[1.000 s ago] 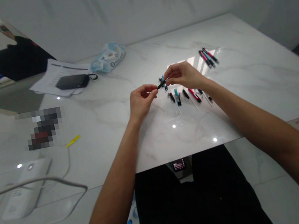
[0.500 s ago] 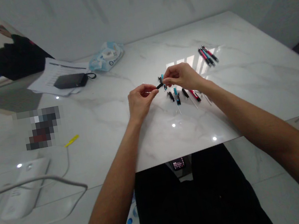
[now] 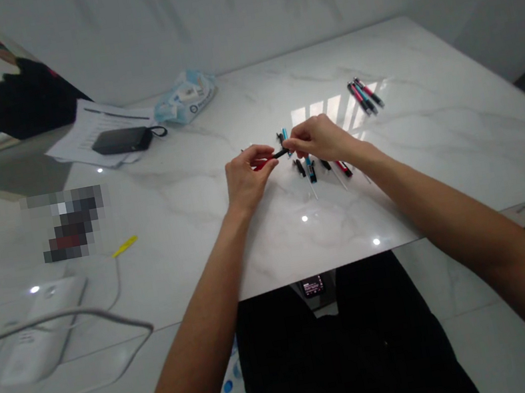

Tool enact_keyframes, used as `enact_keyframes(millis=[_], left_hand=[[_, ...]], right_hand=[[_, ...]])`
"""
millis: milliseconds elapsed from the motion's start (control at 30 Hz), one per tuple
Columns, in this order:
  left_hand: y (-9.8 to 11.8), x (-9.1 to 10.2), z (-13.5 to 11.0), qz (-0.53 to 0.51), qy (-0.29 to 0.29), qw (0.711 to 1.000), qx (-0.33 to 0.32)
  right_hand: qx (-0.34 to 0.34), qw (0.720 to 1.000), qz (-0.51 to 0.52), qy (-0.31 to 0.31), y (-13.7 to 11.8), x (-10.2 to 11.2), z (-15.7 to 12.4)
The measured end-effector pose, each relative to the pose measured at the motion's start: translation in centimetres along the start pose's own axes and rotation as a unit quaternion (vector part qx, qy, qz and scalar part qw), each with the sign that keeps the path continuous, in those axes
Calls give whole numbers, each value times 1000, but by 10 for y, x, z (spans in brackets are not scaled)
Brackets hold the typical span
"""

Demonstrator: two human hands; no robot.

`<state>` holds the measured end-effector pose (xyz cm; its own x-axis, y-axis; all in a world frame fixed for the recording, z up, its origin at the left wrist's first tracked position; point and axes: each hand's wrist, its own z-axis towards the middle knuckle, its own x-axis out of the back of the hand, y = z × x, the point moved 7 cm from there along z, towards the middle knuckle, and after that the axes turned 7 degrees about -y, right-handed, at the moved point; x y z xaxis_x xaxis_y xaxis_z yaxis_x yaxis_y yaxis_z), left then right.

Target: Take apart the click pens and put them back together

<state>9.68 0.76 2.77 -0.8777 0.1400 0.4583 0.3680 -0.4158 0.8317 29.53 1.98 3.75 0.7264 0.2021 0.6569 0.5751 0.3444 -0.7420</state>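
- Black pen barrel [image 3: 279,153]: slim and straight, held nearly level in the air above the table, between both hands.
- Left hand [image 3: 248,175]: a narrow pinch on the barrel's near end, with a red pen part [image 3: 260,165] showing among the fingers.
- Right hand [image 3: 321,139]: a narrow pinch on the far end, fingertips almost meeting the left hand's.
- Just beyond the hands, a loose row of pen parts [image 3: 311,169] lies on the marble table [image 3: 395,200] — black, teal and red pieces, some with thin white refills.
- Farther right, a small bunch of pens [image 3: 365,96] lies close together.
- Far left, a black pouch [image 3: 123,140] rests on printed papers [image 3: 94,135], near a crumpled packet of wipes [image 3: 186,96].
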Motion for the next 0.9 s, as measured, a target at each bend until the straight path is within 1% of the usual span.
enact_keyframes(millis=[67, 200, 267, 400, 600, 767, 900], left_hand=[[1, 0, -1, 10, 1, 1000, 1], [1, 1, 0, 16, 4, 1000, 2], [1, 1, 0, 11, 4, 1000, 0], [1, -1, 0, 1, -8, 1000, 4], [2, -1, -1, 8, -6, 1000, 4], [4, -1, -1, 28, -8, 1000, 0], [7, 2, -2, 43, 3, 999, -6]], right_hand=[[6, 1000, 27, -6, 1, -1, 0], [39, 995, 89, -15, 1, -1, 1], [41, 996, 78, -16, 2, -1, 2], [14, 1000, 25, -11, 5, -1, 2], [38, 995, 91, -27, 2, -3, 1], [25, 999, 31, -27, 3, -2, 0], [47, 995, 72, -40, 0, -3, -1]])
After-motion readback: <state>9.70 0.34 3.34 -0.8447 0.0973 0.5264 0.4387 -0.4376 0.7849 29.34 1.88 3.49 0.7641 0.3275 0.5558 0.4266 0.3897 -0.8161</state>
